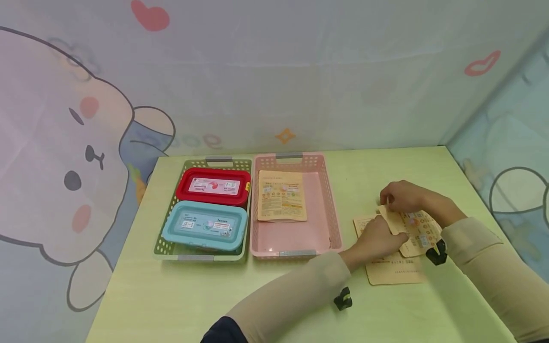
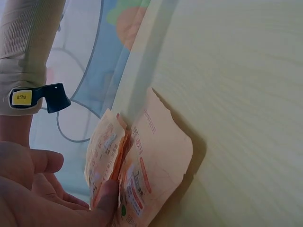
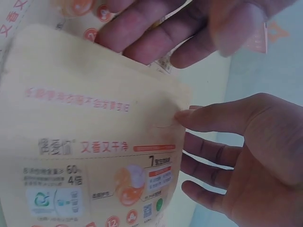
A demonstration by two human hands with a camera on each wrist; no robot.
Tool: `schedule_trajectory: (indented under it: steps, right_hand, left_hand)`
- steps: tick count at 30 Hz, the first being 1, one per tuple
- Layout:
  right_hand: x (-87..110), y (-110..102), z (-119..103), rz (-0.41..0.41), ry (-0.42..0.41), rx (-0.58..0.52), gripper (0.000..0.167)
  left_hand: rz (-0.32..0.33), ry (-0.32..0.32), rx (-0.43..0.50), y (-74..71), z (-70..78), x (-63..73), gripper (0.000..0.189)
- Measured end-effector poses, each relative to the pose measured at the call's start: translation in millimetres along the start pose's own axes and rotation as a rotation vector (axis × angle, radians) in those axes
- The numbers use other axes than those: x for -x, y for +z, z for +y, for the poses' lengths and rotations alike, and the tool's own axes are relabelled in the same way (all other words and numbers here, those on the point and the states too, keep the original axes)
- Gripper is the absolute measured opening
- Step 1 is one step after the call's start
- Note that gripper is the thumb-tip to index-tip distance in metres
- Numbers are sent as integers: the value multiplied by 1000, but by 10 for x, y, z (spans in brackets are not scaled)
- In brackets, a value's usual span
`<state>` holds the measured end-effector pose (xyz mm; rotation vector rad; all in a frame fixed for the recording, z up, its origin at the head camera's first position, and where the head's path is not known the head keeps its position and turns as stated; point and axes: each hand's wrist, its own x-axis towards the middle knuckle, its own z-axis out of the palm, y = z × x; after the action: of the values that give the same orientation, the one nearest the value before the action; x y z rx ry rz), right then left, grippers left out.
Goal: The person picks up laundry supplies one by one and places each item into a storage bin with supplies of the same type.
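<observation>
Over the right side of the table, both hands hold a flat tan printed packet point(image 1: 418, 233). My right hand point(image 1: 403, 196) pinches its far left corner with curled fingers. On its near left edge, the thumb of my left hand point(image 1: 379, 240) lies against the printed face. Red and black lettering and an orange ball picture show on a packet point(image 3: 90, 123) in the right wrist view. Beneath the hands, a second tan packet point(image 1: 394, 272) lies on the table, partly covered by the held one and the left hand.
Left of the hands, a pink basket point(image 1: 287, 238) has a tan packet point(image 1: 282, 196) lying in it. Beside that, a green basket point(image 1: 171, 250) holds a red-lidded box point(image 1: 214, 186) and a blue-lidded box point(image 1: 205, 225). A printed curtain point(image 1: 309, 95) hangs behind the table.
</observation>
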<state>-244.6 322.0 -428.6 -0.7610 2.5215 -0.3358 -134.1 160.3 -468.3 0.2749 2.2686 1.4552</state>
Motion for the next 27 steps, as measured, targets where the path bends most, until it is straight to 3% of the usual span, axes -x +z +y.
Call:
schedule_trajectory:
  steps: [6,13,16,19,24,27]
  right_hand:
    - [1,-13,-5,-13,-4,-43,18]
    - [34,-61,-15,-33,-27,-73,19]
    - [47,-87,-21,-43,-31,-70,14]
    - [59,-111,-50,-60,-40,-75,13]
    - [91,-133,-93,-92,-64,-110,18]
    - [100,-132,-73,-108,-68,-136,18]
  left_hand:
    - [-3,13,3,0,-9,-2,45]
    - [-19,74,31,-3,-47,-20,22]
    - [-16,68,41,-3,-46,-21,34]
    - [13,42,32,-2,-51,-20,43]
    - [102,6,25,5,-79,-10,21]
    - [104,9,33,10,-101,-10,18]
